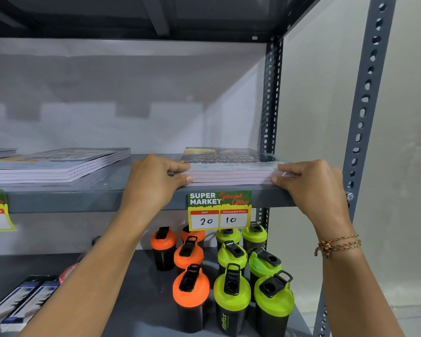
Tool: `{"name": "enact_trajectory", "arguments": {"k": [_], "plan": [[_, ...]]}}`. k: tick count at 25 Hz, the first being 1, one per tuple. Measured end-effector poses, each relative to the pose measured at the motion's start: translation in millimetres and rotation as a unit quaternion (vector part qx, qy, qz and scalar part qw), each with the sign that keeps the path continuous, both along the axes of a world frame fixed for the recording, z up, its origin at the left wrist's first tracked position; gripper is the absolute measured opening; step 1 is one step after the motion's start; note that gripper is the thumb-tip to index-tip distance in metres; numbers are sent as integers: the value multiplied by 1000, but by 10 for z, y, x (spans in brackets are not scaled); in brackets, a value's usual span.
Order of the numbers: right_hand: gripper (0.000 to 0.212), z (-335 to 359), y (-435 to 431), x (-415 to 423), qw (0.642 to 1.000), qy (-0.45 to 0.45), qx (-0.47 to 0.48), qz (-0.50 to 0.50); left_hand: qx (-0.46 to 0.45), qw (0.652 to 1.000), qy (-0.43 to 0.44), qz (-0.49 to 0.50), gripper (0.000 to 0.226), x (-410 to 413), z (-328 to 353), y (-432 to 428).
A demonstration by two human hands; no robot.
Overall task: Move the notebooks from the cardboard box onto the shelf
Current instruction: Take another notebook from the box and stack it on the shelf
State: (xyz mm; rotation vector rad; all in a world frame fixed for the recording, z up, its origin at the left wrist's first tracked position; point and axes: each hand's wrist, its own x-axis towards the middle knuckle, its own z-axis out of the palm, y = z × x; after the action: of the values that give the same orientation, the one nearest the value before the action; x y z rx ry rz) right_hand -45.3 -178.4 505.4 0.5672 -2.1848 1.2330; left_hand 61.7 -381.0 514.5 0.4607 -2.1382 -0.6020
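HOLD: left hand (153,181) and right hand (311,183) clamped on ends of notebook stack (231,170), lying on shelf (102,198) above price tag (219,210) | RISK: stack sits at front lip, may slide off, topple shaker bottles (231,295) below tag | AROUND: second notebook pile (58,166) left of tag, well apart; nothing blocks

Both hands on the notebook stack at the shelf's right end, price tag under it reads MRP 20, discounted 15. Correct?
Not quite. In the head view the price tag reads discounted 10, not 15. The rest holds: left hand and right hand grip the notebook stack at the shelf's right end.
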Motion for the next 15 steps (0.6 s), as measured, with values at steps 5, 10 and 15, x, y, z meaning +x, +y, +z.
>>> {"name": "enact_trajectory", "arguments": {"k": [5,10,15], "plan": [[32,-20,-1,-29,1000,6,5,-3,-14,1000,4,-2,34,4,-19,-8],[32,4,14,-19,1000,2,24,-1,-37,999,-8,-2,35,14,-27,7],[33,46,35,-15,999,2,54,3,-52,998,-37,-14,38,31,10,-25]]}}
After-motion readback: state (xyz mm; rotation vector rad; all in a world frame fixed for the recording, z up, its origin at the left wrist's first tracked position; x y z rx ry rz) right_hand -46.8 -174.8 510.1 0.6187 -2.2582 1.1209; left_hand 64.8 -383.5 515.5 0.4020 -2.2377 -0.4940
